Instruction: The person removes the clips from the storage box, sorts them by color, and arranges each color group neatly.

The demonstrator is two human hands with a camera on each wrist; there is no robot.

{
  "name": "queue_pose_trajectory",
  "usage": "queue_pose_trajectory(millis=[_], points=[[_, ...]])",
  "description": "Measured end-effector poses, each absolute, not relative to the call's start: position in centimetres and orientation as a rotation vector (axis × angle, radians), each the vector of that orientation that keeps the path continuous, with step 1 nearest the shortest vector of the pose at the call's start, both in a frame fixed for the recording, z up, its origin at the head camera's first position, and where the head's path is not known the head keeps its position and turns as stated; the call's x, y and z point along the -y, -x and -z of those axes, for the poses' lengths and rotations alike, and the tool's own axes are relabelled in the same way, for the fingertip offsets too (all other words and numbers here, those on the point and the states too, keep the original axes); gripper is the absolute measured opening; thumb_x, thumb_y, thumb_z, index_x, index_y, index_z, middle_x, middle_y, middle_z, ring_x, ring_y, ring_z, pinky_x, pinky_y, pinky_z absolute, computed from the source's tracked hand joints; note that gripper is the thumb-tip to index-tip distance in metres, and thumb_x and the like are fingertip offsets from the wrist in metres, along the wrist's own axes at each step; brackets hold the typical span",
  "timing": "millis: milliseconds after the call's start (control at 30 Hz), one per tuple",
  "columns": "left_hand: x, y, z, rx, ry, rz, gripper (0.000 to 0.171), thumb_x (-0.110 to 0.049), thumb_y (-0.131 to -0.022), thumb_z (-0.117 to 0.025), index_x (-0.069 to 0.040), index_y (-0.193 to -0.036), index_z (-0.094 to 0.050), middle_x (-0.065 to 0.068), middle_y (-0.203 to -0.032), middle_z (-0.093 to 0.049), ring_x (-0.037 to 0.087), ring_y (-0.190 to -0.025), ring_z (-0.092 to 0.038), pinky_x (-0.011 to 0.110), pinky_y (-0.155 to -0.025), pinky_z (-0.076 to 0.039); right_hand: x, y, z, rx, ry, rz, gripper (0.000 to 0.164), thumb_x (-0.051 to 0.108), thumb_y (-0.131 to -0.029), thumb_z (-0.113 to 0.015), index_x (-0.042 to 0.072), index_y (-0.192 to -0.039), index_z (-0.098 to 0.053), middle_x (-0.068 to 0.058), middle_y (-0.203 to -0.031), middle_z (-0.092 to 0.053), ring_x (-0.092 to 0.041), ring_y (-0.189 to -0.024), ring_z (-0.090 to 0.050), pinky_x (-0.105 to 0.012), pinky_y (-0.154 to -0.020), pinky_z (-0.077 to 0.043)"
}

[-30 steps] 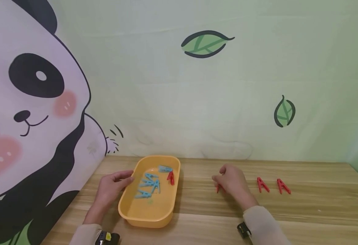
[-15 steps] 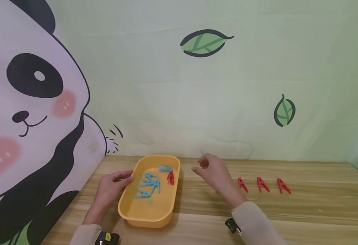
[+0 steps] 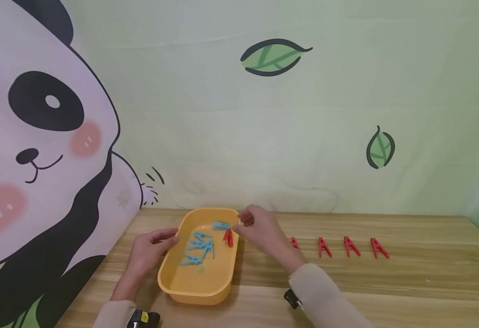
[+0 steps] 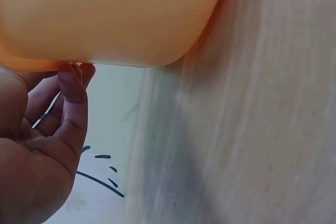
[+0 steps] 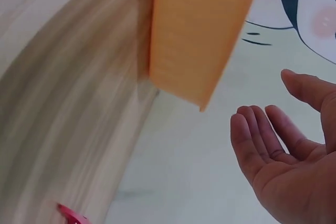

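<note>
In the head view my left hand [image 3: 149, 249] holds the left rim of an orange-yellow plastic basin [image 3: 206, 279], its fingertips against the rim in the left wrist view. Inside lie several light-blue clothespins [image 3: 208, 249] and a red clothespin [image 3: 229, 238]. My right hand [image 3: 262, 233] hovers at the basin's upper right rim. The right wrist view has that hand [image 5: 286, 161] with thumb and fingers apart and nothing between them. Right of it, several red clothespins [image 3: 352, 246] lie in a row on the table; my forearm partly hides the leftmost clothespin [image 3: 294, 243].
The wood-grain table [image 3: 424, 280] meets a pale green backdrop [image 3: 206, 118] at its far edge. A printed panda [image 3: 59, 136] covers the backdrop on the left. Each wrist wears a black device [image 3: 143, 318].
My right hand has let go of the leftmost red clothespin in the row and moved left to the basin's rim. The left hand and the basin stay in place.
</note>
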State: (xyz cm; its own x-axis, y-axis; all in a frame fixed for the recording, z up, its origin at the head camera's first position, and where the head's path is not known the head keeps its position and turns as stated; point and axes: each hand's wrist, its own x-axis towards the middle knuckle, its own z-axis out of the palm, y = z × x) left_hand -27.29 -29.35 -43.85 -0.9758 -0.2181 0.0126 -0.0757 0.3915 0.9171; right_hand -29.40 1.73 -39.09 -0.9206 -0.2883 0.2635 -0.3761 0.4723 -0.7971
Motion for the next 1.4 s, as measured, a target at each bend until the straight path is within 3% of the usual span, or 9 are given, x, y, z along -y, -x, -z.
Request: queue_pose_trajectory(millis=[367,600,867,933,1067,1233,1400], points=[[29.8,27.1,43.9,2.510,-0.283,1.630,0.037,-0.019,-0.100,-0.077,-0.002,-0.133,-0.073,0.014,-0.128,-0.074,0.018,-0.104,-0.070,0.022,-0.079,-0.058,0.1,30.1,41.0,2.605,-0.763,-1.460,0.023,0.009,-0.095,-0.081,0.000,-0.112,-0.070,-0.010,-0.108,-0.071,-0.028,-0.103,-0.068,-0.041,-0.092,-0.059],[29.9,27.1,43.8,2.504,-0.289,1.637,0.037,-0.019,-0.100,-0.077,-0.002,-0.133,-0.073,0.014,-0.130,-0.073,0.020,-0.108,-0.070,0.021,-0.081,-0.057,1.9,30.8,40.5,2.659,-0.865,-1.229,0.024,0.013,-0.096,-0.081,0.002,-0.114,-0.070,-0.008,-0.108,-0.070,-0.029,-0.103,-0.068,-0.040,-0.091,-0.058],[30.0,27.1,43.8,2.481,-0.260,1.630,0.037,-0.017,-0.099,-0.077,0.000,-0.132,-0.073,0.014,-0.127,-0.075,0.015,-0.102,-0.071,0.021,-0.079,-0.058,4.2,31.9,40.2,2.802,-0.828,-1.096,0.027,0.013,-0.098,-0.079,-0.001,-0.118,-0.067,-0.012,-0.104,-0.067,-0.014,-0.069,-0.064,-0.032,-0.075,-0.058],[30.0,27.1,43.9,2.481,-0.251,1.628,0.037,-0.018,-0.099,-0.078,0.000,-0.131,-0.073,0.014,-0.126,-0.075,0.016,-0.102,-0.071,0.021,-0.079,-0.058,4.5,32.0,40.2,2.839,-0.809,-1.079,0.028,0.012,-0.098,-0.079,-0.002,-0.118,-0.067,-0.014,-0.108,-0.069,-0.018,-0.076,-0.068,-0.034,-0.078,-0.059],[29.8,27.2,44.0,2.495,-0.261,1.629,0.037,-0.020,-0.100,-0.077,-0.002,-0.132,-0.074,0.014,-0.127,-0.074,0.021,-0.108,-0.071,0.024,-0.083,-0.059,4.9,32.3,40.5,2.888,-0.836,-0.867,0.031,0.014,-0.095,-0.082,-0.002,-0.118,-0.069,-0.015,-0.118,-0.072,-0.028,-0.109,-0.067,-0.040,-0.095,-0.057],[29.6,27.2,44.0,2.500,-0.271,1.627,0.037,-0.021,-0.100,-0.077,-0.003,-0.132,-0.074,0.013,-0.128,-0.074,0.023,-0.111,-0.070,0.026,-0.086,-0.059,5.2,32.6,41.0,2.896,-0.927,-0.594,0.031,0.012,-0.093,-0.084,0.001,-0.117,-0.069,-0.011,-0.114,-0.070,-0.026,-0.106,-0.067,-0.035,-0.091,-0.058],[29.4,27.2,43.9,2.497,-0.262,1.629,0.036,-0.020,-0.100,-0.077,-0.003,-0.132,-0.074,0.014,-0.128,-0.074,0.024,-0.112,-0.070,0.028,-0.088,-0.060,5.1,32.7,41.4,2.874,-0.977,-0.525,0.024,-0.003,-0.093,-0.077,0.001,-0.116,-0.071,-0.013,-0.115,-0.070,-0.028,-0.108,-0.069,-0.035,-0.093,-0.058]])
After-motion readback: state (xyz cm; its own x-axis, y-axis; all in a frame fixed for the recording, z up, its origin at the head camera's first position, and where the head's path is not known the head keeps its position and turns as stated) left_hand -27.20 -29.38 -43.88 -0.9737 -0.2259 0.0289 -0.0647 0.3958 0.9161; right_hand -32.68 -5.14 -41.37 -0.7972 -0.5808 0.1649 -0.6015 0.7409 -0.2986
